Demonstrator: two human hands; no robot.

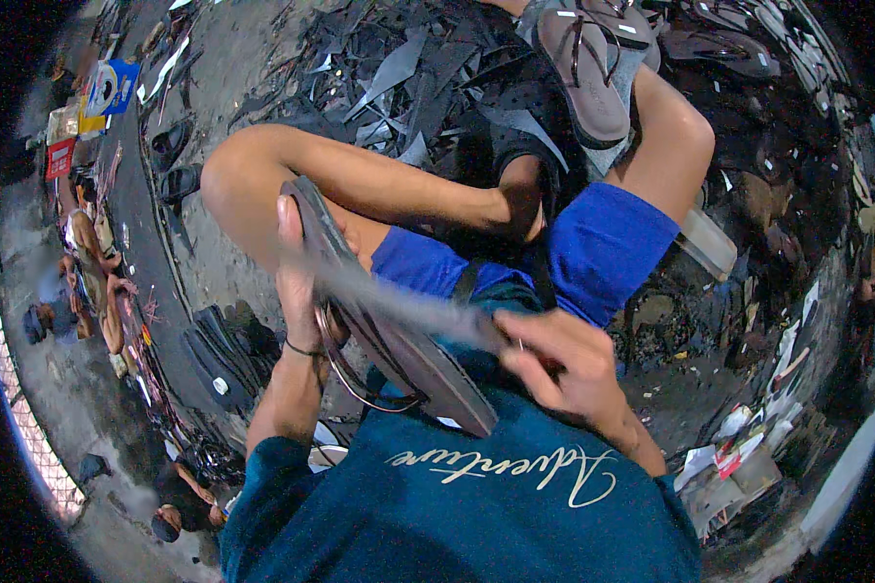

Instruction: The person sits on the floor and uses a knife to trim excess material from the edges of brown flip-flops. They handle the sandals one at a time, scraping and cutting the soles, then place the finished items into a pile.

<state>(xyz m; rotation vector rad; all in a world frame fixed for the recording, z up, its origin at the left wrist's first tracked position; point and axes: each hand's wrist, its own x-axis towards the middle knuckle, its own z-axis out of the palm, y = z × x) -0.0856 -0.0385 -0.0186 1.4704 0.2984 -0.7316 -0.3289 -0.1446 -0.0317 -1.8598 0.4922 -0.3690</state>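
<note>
My left hand is closed around the toe end of a dark brown thong sandal, its thumb up along the sole's edge. The sandal lies slantwise before my chest, heel toward my shirt, its shiny strap hanging at the near side. In my closed right hand is a long, narrow grey knife, smeared by motion. Its blade passes across the sandal toward my left hand; whether it touches the sole's edge I cannot tell. Several finished-looking brown sandals rest over my right lower leg, on a grey sheet.
Dark cut-off scraps are heaped beyond my crossed legs. Black sole pieces stand stacked at my left. More sandals lie at the far right. Other people sit at the left, near a blue and yellow box.
</note>
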